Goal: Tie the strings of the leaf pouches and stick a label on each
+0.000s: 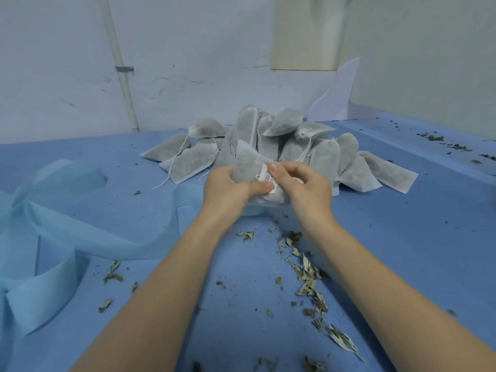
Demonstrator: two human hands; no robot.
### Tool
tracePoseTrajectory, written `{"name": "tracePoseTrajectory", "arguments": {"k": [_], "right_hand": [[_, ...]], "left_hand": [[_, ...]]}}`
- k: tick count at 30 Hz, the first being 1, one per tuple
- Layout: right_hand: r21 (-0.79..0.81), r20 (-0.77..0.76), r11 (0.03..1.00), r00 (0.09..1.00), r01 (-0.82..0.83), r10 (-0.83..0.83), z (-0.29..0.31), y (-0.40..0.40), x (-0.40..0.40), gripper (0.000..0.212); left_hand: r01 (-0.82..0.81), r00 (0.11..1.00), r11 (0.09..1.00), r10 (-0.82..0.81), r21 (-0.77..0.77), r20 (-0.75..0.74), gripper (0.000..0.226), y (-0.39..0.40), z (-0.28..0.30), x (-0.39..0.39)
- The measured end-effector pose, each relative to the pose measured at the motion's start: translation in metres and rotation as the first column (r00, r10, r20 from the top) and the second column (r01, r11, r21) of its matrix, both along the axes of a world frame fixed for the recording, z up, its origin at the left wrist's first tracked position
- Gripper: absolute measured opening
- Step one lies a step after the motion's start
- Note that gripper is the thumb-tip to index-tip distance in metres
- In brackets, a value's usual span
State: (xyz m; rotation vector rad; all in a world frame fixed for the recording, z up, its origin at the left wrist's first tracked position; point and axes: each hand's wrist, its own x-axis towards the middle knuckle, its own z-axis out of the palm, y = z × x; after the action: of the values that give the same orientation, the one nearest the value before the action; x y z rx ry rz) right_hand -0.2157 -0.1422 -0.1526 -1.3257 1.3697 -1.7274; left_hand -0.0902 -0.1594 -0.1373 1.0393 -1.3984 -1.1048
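My left hand [228,187] grips a white mesh leaf pouch [248,163] above the blue table, thumb pressed near a small white barcode label [267,178] on the pouch's face. My right hand [303,183] curls over the pouch's right side, its thumb on the upper edge of the label. Whether its fingers also hold a string is hidden. Behind my hands lies a heap of several more filled pouches [322,157] with loose white strings [177,159].
A light blue fabric strip [80,237] loops across the table's left side. Dry leaf scraps [308,275] litter the blue table [402,251] in front, with more crumbs at the far right. The wall stands close behind the heap.
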Motion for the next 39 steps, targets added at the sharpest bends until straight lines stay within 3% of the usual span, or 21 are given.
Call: {"name": "tracePoseTrajectory", "arguments": {"k": [2, 4, 8, 10, 14, 16, 18, 19, 21, 22, 24, 27, 32, 34, 36, 39], "right_hand": [[-0.021, 0.022, 0.992, 0.992, -0.123, 0.123, 0.004, 0.003, -0.003, 0.006], [-0.029, 0.025, 0.973, 0.973, -0.228, 0.228, 0.006, 0.006, -0.003, 0.021], [0.001, 0.077, 0.991, 0.988, -0.134, 0.134, 0.004, 0.006, 0.001, 0.050], [0.040, 0.146, 0.995, 0.985, -0.096, 0.089, 0.002, 0.004, 0.005, 0.048], [0.081, 0.384, 0.981, 0.914, -0.174, 0.130, 0.004, 0.000, 0.009, 0.035], [0.091, 0.492, 0.994, 0.870, -0.053, 0.001, 0.012, -0.006, 0.012, 0.030], [0.035, 0.571, 0.997, 0.817, 0.071, -0.078, 0.029, -0.013, 0.023, 0.024], [-0.041, 0.553, 0.999, 0.833, 0.013, 0.012, 0.040, -0.016, 0.033, 0.023], [-0.099, 0.267, 0.939, 0.900, -0.329, 0.344, 0.055, -0.020, 0.055, 0.033], [-0.011, 0.073, 0.886, 0.884, -0.463, 0.462, 0.059, -0.019, 0.064, 0.047], [0.137, -0.104, 0.844, 0.839, -0.519, 0.533, 0.055, -0.018, 0.069, 0.060], [0.159, -0.041, 0.910, 0.918, -0.383, 0.393, 0.046, -0.016, 0.056, 0.021], [0.110, -0.144, 0.991, 0.985, -0.075, 0.090, 0.024, -0.020, 0.028, 0.028], [0.089, -0.347, 0.992, 0.936, 0.091, -0.054, 0.013, -0.026, 0.011, 0.025], [0.106, -0.548, 0.958, 0.820, 0.265, -0.166, 0.001, -0.032, -0.006, 0.029], [0.251, -0.769, 0.832, 0.624, 0.494, -0.139, -0.013, -0.037, -0.024, 0.041]], "left_hand": [[-0.029, 0.995, 0.999, 0.033, 0.046, -0.091, 0.031, 0.002, 0.003, -0.004], [-0.078, 0.984, 0.994, 0.088, 0.071, -0.157, 0.020, 0.002, 0.004, -0.007], [-0.212, 0.938, 0.967, 0.242, 0.143, -0.250, 0.015, 0.001, 0.006, -0.008], [-0.247, 0.922, 0.953, 0.288, 0.177, -0.259, 0.013, -0.001, 0.006, -0.008], [-0.233, 0.916, 0.949, 0.287, 0.212, -0.280, 0.016, 0.000, 0.007, -0.010], [-0.162, 0.887, 0.952, 0.256, 0.260, -0.383, 0.020, 0.002, 0.007, -0.011], [-0.115, 0.870, 0.947, 0.241, 0.299, -0.430, 0.021, 0.005, 0.006, -0.015], [-0.124, 0.859, 0.944, 0.256, 0.305, -0.443, 0.020, 0.005, 0.006, -0.017], [-0.206, 0.849, 0.938, 0.313, 0.279, -0.425, 0.021, 0.003, 0.005, -0.020], [-0.237, 0.868, 0.939, 0.320, 0.251, -0.379, 0.024, 0.000, 0.006, -0.020], [-0.273, 0.901, 0.930, 0.337, 0.247, -0.272, 0.026, -0.005, 0.004, -0.019], [-0.300, 0.931, 0.927, 0.335, 0.224, -0.141, 0.025, -0.004, 0.002, -0.018], [-0.225, 0.967, 0.960, 0.242, 0.166, -0.087, 0.022, 0.003, -0.001, -0.024], [-0.199, 0.967, 0.964, 0.222, 0.174, -0.123, 0.016, 0.003, -0.002, -0.022], [-0.183, 0.968, 0.970, 0.206, 0.161, -0.143, 0.016, 0.004, 0.000, -0.019], [-0.180, 0.969, 0.973, 0.200, 0.142, -0.147, 0.019, 0.001, 0.001, -0.016]]}}
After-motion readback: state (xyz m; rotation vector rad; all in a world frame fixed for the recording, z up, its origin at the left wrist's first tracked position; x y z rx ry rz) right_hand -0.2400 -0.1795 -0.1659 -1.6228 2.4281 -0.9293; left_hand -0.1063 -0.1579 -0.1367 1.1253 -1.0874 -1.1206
